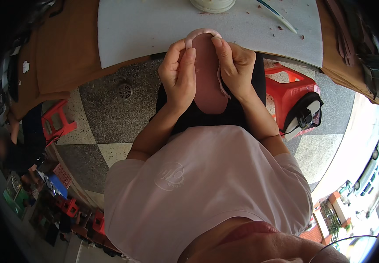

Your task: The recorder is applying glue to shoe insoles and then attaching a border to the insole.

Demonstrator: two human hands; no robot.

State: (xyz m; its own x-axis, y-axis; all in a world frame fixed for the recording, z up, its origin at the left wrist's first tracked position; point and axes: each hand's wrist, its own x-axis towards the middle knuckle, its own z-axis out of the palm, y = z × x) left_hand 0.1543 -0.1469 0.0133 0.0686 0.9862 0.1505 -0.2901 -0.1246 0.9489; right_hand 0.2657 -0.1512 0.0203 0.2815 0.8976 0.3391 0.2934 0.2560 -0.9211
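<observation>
Far to the left of the insole (207, 79) you have one red stool (62, 122) on the chequered floor (114, 116); a round drain (125, 91) lies nearer to the insole on this same side. Beyond and left of the insole, the brown worktop (62, 65) carries a grey mat (132, 35), which extends also to the insole's right. At the left edge of the insole is your left hand (178, 72): its fingers are closed on it, the thumb lying along the face and the others bent around the edge. The insole itself is held above your dark trousers (237, 116), its length pointing away from you. Around its far end goes a pale pink strip (202, 32), and along its right side a part of this strip seems loose. Beyond the insole, on the mat, stands a white round container (213, 5). At the insole's right edge your right hand (238, 65) is closed too, the thumb pressing near the strip. Farther right of the insole, a pen-like tool (281, 19) lies on the mat, and a second red stool (286, 94) bears a black and grey object (305, 115). I judge the present step is pressing the strip over the insole's rim; the next move would call for smoothing its loose part with even thumb pressure.
</observation>
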